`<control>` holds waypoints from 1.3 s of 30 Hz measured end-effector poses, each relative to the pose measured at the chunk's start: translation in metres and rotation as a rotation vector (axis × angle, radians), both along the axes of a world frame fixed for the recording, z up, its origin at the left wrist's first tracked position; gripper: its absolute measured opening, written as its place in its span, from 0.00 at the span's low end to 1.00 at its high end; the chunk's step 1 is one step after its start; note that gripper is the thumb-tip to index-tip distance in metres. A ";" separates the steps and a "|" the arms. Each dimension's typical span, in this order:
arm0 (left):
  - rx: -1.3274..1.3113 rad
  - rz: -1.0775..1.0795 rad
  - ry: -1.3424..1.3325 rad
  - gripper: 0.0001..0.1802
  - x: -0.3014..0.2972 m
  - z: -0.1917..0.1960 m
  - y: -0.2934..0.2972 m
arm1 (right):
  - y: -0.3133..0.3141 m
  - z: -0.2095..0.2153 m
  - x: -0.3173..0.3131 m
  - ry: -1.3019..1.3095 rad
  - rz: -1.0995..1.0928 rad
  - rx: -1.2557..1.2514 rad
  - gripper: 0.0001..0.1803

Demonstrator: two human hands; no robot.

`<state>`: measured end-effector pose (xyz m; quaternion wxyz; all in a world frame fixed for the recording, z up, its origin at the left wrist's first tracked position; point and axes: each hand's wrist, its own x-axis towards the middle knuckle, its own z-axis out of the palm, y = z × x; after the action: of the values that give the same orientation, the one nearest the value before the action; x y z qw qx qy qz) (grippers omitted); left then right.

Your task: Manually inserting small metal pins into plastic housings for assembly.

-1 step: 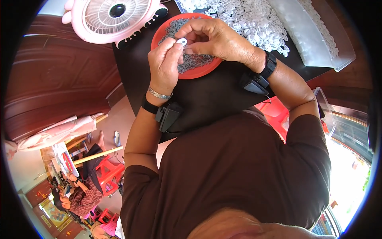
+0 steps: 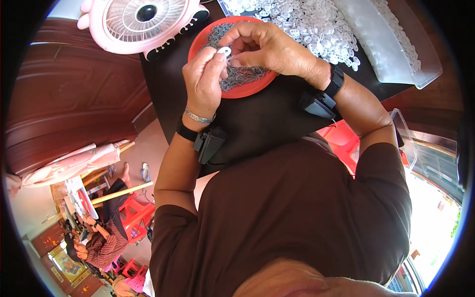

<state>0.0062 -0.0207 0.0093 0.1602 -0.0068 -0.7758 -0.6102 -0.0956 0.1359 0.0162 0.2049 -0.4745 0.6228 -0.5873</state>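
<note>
Between the thumb and forefinger of my left hand (image 2: pixel 204 75) is a small white oval plastic piece (image 2: pixel 225 51) with a dark hole. My right hand (image 2: pixel 279 49) is curled beside it, its thumb and fingertips drawn in at the piece's lower right side. Whatever those fingertips pinch is too small to make out. Both hands hover over a round orange-red bowl (image 2: pixel 250 92), which holds a heap of thin grey pieces (image 2: pixel 246 75). Part of the heap is hidden by my hands.
White plastic pieces (image 2: pixel 316 34) lie piled beyond my right hand, beside a translucent bin (image 2: pixel 381 49). A pink fan (image 2: pixel 116 42) stands at the table's far left. The black tabletop (image 2: pixel 257 119) spans the near side. Another person (image 2: pixel 104 245) sits at the lower left.
The white piece has tilted and shifted slightly up and left in my left fingers. My right hand has barely moved.
</note>
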 end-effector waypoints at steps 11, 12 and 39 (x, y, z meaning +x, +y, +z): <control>0.149 0.029 0.007 0.13 -0.003 -0.003 0.002 | -0.002 -0.008 -0.011 -0.333 -0.009 -0.118 0.11; 0.142 0.029 0.007 0.13 -0.003 -0.003 0.002 | -0.001 -0.008 -0.012 -0.323 -0.016 -0.130 0.10; 0.036 0.003 -0.036 0.15 -0.002 0.002 0.002 | 0.004 -0.001 -0.011 -0.191 -0.038 -0.070 0.09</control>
<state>0.0046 -0.0188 0.0114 0.1475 0.0083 -0.7673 -0.6240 -0.1070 0.1396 0.0149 0.2357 -0.4113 0.5883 -0.6551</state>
